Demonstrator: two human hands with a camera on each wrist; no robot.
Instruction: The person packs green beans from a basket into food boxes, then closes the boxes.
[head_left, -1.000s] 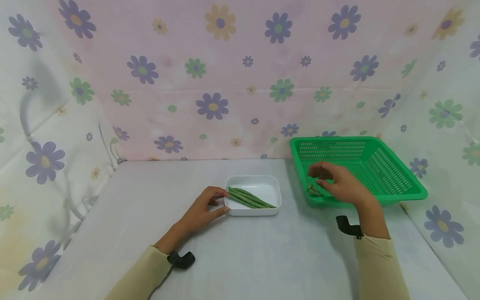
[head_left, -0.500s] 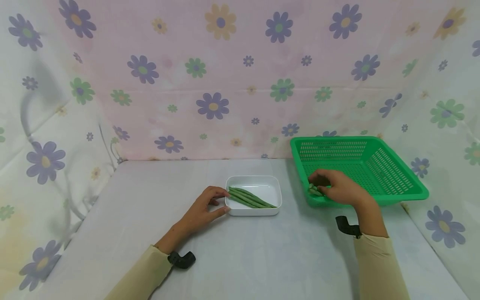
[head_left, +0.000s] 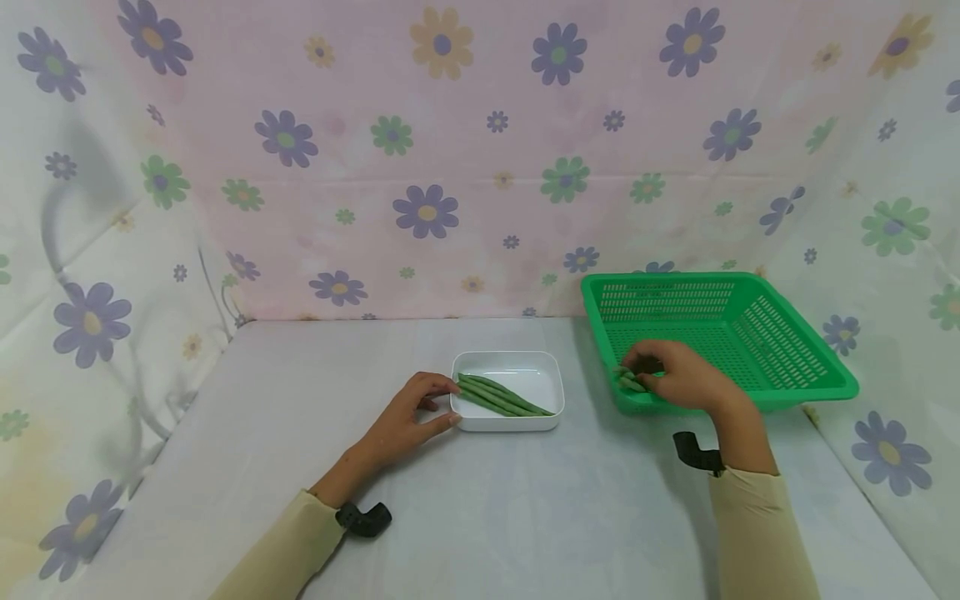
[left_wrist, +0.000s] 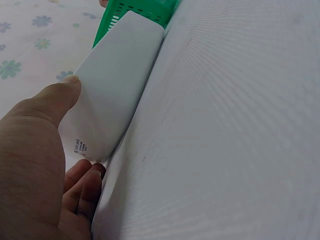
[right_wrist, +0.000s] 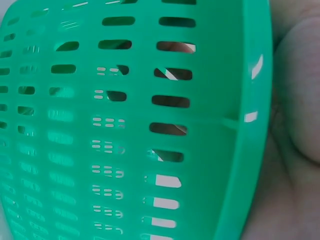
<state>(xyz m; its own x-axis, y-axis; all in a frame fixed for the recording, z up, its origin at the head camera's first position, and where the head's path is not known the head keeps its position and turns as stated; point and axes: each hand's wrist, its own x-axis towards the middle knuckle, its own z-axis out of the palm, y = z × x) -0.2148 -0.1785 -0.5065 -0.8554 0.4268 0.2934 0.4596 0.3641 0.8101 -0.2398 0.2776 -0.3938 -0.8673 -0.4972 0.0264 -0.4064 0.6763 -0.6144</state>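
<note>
In the head view, several green beans (head_left: 498,396) lie slantwise in a small white dish (head_left: 551,423). My left hand (head_left: 408,421) holds the dish's left end, forefinger over the rim and thumb near the front corner. The left wrist view has the thumb on the rim and other fingers curled by the dish's end. My right hand (head_left: 678,377) reaches into a green plastic basket (head_left: 806,393) and pinches green beans (head_left: 630,382) at its near left corner. How many it pinches is hidden. In the right wrist view, the slotted basket wall (right_wrist: 210,100) covers most of the fingers.
A white cloth covers the table (head_left: 525,517). Flowered curtains (head_left: 480,167) close in the back and both sides. The basket stands to the right of the dish, with a gap between them. Black camera mounts (head_left: 363,520) sit on both wrists.
My right hand has lowered into the basket and its fingers have closed on the beans there, which have shifted slightly. The left hand and the dish stay in place.
</note>
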